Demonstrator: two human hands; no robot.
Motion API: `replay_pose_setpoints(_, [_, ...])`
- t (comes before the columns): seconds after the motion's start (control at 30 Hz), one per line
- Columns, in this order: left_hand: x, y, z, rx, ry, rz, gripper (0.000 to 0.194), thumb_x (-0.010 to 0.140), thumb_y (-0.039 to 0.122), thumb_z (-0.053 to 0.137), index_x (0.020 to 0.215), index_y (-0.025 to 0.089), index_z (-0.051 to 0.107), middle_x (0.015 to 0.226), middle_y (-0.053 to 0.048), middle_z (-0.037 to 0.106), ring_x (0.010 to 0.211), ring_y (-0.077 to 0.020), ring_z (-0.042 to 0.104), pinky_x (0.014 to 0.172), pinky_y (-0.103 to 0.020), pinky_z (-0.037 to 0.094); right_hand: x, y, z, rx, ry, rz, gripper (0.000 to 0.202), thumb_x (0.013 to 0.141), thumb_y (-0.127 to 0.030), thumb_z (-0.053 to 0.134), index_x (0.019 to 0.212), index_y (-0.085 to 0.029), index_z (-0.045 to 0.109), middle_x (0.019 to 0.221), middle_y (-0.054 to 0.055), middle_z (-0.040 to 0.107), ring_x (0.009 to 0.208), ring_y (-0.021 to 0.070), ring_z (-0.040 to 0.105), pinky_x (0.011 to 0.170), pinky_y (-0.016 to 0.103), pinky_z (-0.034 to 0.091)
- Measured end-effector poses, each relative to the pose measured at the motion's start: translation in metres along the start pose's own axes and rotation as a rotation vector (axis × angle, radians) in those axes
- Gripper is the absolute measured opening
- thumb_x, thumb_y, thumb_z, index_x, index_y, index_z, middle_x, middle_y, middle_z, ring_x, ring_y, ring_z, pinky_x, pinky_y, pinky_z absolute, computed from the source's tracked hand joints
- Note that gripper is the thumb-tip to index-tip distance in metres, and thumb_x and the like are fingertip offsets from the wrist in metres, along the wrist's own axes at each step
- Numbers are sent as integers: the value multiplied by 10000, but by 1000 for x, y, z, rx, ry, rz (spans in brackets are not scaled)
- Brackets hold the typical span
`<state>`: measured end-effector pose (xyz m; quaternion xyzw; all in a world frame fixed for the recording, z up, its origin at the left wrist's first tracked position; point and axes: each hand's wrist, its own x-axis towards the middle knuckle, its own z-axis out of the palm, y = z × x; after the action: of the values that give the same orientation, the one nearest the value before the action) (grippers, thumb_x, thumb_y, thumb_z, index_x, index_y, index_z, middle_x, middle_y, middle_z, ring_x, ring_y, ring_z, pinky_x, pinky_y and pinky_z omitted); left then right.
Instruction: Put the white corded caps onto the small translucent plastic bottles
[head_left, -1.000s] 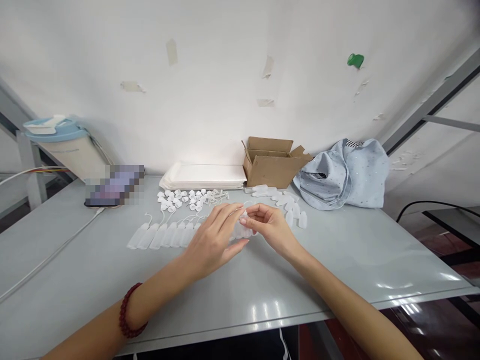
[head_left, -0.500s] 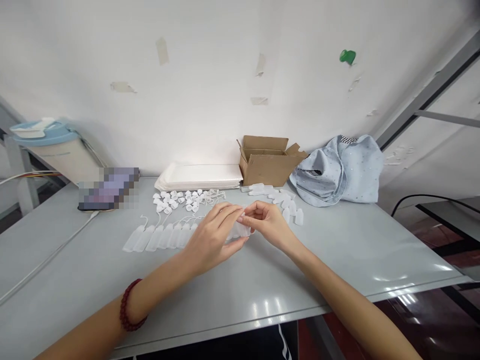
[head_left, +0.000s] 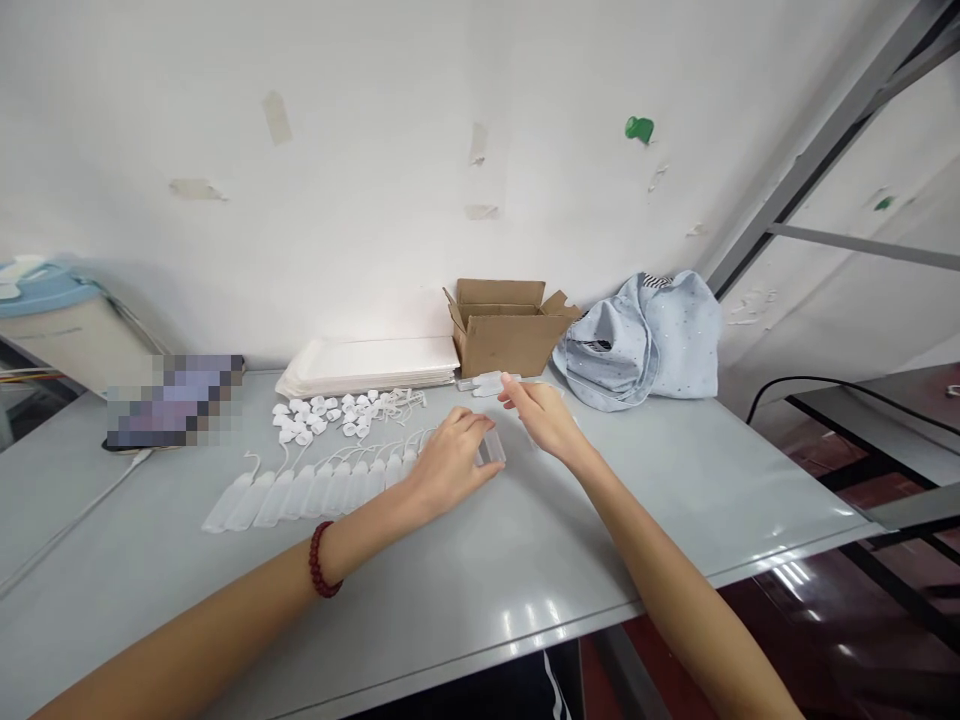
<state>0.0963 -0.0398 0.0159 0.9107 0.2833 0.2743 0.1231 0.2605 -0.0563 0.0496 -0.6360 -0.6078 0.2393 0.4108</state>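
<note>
My left hand point(head_left: 454, 458) curls over the right end of a row of frosted plastic sleeves point(head_left: 315, 490). Between its thumb and fingers is one translucent plastic sleeve point(head_left: 492, 448). White cords trail from the tops of the sleeves in the row. My right hand point(head_left: 546, 415) is raised to the right, open, with its fingers stretched toward a few loose clear sleeves point(head_left: 487, 384) in front of the carton. I see nothing in that hand. It covers most of the other loose sleeves on that side.
White caps point(head_left: 304, 418) and tangled cords lie behind the row. A stack of white padded sheets point(head_left: 367, 362), an open cardboard box point(head_left: 502, 342) and a light blue cloth bag point(head_left: 671, 345) line the wall. At left are a phone point(head_left: 176, 405) on a cable and a blue-lidded container point(head_left: 71, 325).
My right hand has left the sleeve both hands were on, and its fingers have opened toward the back. My left hand stays with the sleeve. The view has swung slightly right.
</note>
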Motion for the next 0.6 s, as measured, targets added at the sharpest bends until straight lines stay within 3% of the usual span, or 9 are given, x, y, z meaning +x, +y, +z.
replay_pose_setpoints(0.13, [-4, 1, 4, 53, -57, -29, 327, 727, 224, 702, 1019, 106, 616, 991, -145, 669, 1030, -321, 537, 816, -446, 501, -1, 1, 2, -326, -111, -21, 444, 919, -376, 367, 552, -177, 518, 550, 36, 539, 570, 167, 496, 554, 294, 317])
replay_pose_setpoints(0.3, [-3, 1, 1, 96, -127, -38, 313, 758, 251, 654, 1030, 100, 620, 995, -152, 665, 1081, -344, 507, 847, -468, 475, -4, 2, 1, -334, -248, -3, 182, 785, -147, 507, 635, -163, 608, 663, 48, 642, 658, 173, 563, 570, 266, 367])
replay_pose_setpoints(0.47, [-7, 4, -8, 118, -164, -32, 344, 792, 284, 603, 1100, 131, 595, 1123, -132, 628, 1140, -317, 481, 916, -438, 443, -4, 3, 0, -347, -367, 29, 137, 750, -128, 548, 780, -135, 681, 822, 67, 709, 750, 181, 619, 639, 248, 425])
replay_pose_setpoints(0.6, [-27, 6, -33, 198, -112, -137, 405, 838, 341, 532, 1184, 130, 546, 1232, -138, 562, 1153, -308, 472, 951, -454, 405, -4, 1, -2, -363, -424, 74, 201, 739, -219, 620, 901, -120, 686, 962, 86, 707, 831, 202, 630, 678, 250, 444])
